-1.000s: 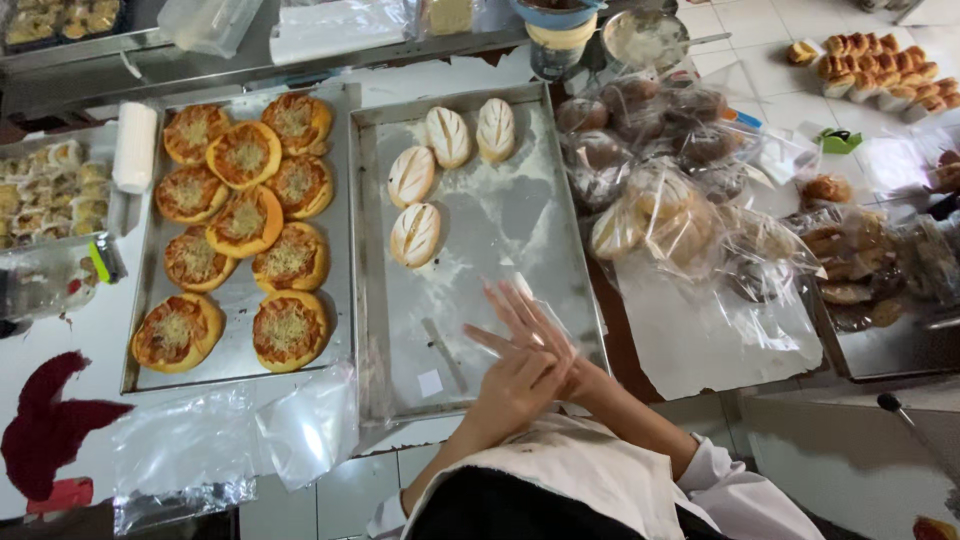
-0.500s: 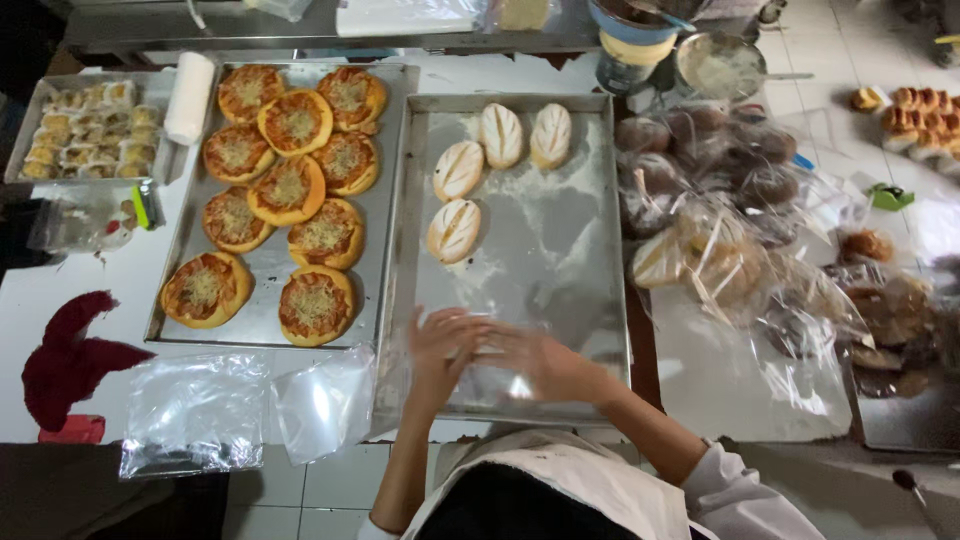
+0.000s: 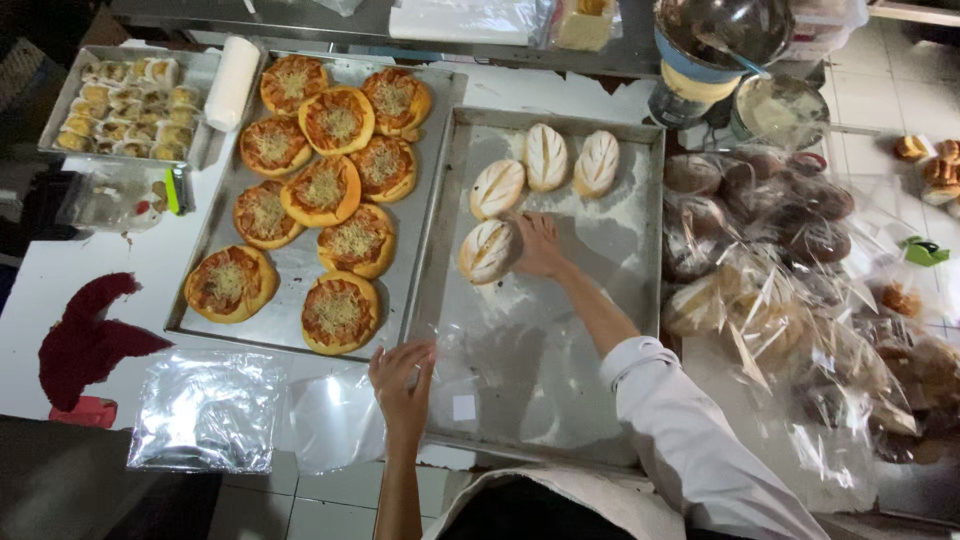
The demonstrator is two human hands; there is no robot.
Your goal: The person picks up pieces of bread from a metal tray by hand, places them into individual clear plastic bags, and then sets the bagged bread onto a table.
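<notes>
oval loaves (image 3: 497, 188): pale cream, dusted white, with darker leaf-like slashes
right tray (image 3: 620, 250): dull silver-grey, smeared with white flour
round topped buns (image 3: 323, 190): golden-orange rims, red-brown centres under pale shreds
left tray (image 3: 300, 268): grey metal
sleeve (image 3: 690, 440): white
cloth (image 3: 88, 335): deep red (against a white table)
bagged breads (image 3: 790, 290): browns and tans under clear, glinting plastic
small pastries (image 3: 125, 105): yellowish, in a silver tray
clip (image 3: 925, 250): green
</notes>
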